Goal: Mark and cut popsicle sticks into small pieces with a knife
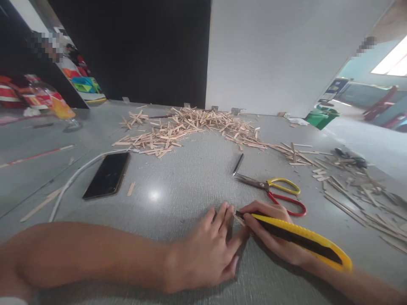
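A yellow and black utility knife (300,237) is held in my right hand (271,239), its handle slanting down to the right across the palm. The knife's front end meets a small wooden stick (238,218) on the tabletop. My left hand (211,252) presses down beside it, fingers bent and thumb reaching to the stick; the fingers partly hide the piece. Just beyond my right hand lie scissors (262,185) with one yellow and one red handle, blades pointing left. A dark pen (238,164) rests near their tips.
A heap of wooden sticks (197,123) spreads along the back, with more sticks (346,195) at right. A phone (107,175) and white cable (74,176) lie left. A bottle (55,103) stands far left. A black and grey partition (254,55) rises behind.
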Available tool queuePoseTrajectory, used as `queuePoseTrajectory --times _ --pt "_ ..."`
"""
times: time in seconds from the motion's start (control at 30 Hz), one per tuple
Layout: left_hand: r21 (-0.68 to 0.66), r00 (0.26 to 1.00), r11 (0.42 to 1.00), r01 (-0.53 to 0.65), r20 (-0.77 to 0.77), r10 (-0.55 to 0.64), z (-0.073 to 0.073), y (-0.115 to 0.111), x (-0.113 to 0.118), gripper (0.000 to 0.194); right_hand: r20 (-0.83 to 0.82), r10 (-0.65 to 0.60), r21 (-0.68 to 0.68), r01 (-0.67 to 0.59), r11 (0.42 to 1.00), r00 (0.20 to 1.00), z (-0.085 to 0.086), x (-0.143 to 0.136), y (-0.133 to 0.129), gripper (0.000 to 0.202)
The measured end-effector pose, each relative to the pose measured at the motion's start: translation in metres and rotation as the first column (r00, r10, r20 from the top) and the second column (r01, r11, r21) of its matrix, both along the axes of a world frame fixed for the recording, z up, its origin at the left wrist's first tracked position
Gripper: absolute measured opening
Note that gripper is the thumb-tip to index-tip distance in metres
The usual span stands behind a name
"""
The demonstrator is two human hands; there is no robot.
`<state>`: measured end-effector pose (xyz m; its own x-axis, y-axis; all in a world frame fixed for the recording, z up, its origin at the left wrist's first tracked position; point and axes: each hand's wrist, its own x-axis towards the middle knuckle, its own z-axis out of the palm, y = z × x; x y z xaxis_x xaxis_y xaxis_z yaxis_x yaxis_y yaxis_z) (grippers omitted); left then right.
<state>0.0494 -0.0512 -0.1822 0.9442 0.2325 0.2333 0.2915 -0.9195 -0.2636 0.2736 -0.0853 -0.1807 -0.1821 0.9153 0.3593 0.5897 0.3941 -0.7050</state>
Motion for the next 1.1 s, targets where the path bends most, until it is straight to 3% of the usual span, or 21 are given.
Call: queuePoseTrajectory --times 0.4,1.1 --pt "0.002 1.0 1.0 0.017 -0.02 -0.017 0.0047 0.0016 0.0007 0.063 -0.007 0.015 -0.053 -0.015 0.999 1.0 -0.0021 0.0007 0.0015 0.019" --pt "-0.153 0.998 0.987 0.045 -0.04 -0.052 0.0045 0.0054 -0.001 0.062 -0.014 0.018 -0.058 -0.019 0.998 1.0 -0.0035 0.0012 0.0006 0.02"
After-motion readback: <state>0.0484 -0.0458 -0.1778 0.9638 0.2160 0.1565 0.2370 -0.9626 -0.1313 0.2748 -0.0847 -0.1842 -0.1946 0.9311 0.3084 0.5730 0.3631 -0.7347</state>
